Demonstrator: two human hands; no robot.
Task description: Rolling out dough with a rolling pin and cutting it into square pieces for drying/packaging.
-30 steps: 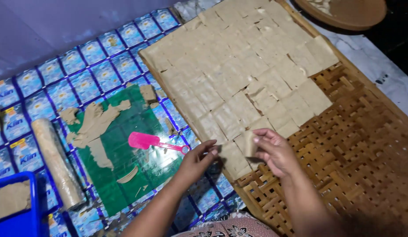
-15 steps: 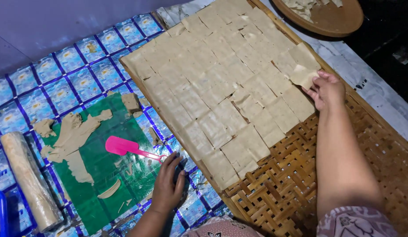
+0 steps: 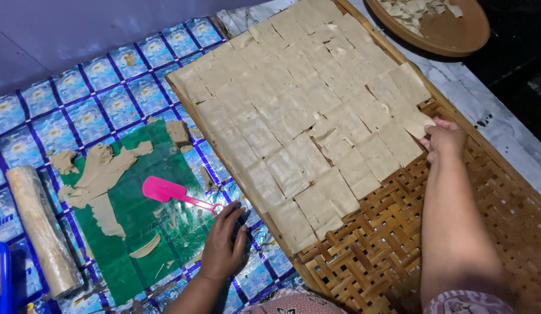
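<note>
A large woven bamboo tray [image 3: 398,232] carries several flat squares of beige dough [image 3: 305,110] laid edge to edge. My right hand [image 3: 444,139] presses one dough square [image 3: 415,121] down at the right edge of the sheet. My left hand [image 3: 224,239] rests flat with fingers apart on the mat, beside the handle end of a pink plastic scraper [image 3: 166,191]. The scraper lies on a green plastic sheet [image 3: 142,227] with leftover dough scraps [image 3: 102,174].
A dough-covered rolling pin [image 3: 41,227] lies at the left on a blue patterned mat [image 3: 96,75]. A blue container edge [image 3: 3,273] shows at the lower left. A round wooden tray [image 3: 451,32] with dough pieces sits at the top right.
My right hand carried a dough square from the tray's near side to its right edge and set it down. My left hand moved off the scraper and lies flat on the mat.
</note>
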